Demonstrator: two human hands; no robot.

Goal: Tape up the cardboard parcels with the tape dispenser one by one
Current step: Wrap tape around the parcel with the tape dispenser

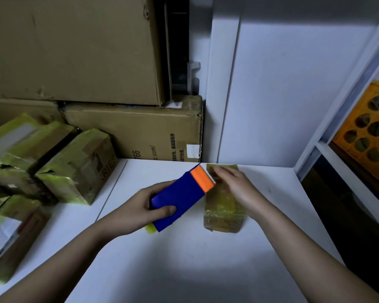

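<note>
Two bare forearms reach in from the bottom edge over a white table (184, 259), the left from the lower left, the right from the lower right.

The left hand (144, 206) grips a blue tape dispenser (177, 200), thumb curled across its near face and fingers wrapped round its far side. The dispenser is tilted, its orange end (202, 179) pointing up and to the right, and a bit of yellow-green tape roll (151, 228) shows at its lower end. A toothed cutting edge sits at the orange end, right next to the fingers of the other hand.

The right hand (236, 184) lies palm down on a small parcel (224, 211), which is wrapped in shiny yellow-green tape and lies flat on the table, just right of the dispenser. Its fingers curl loosely over the parcel's far half, close to the orange end (whether they pinch a tape end there cannot be told). The dispenser's upper end overlaps the parcel's left edge.

At the left side of the table sits a pile of taped parcels (74, 169), also banded in yellow-green tape, some with white labels. Behind them, big brown cartons (131, 132) are stacked against the back, one with printed text on its side. A white wall panel (282, 95) stands behind the parcel. At the far right, a white shelf frame (346, 110) holds an orange crate (368, 132).
</note>
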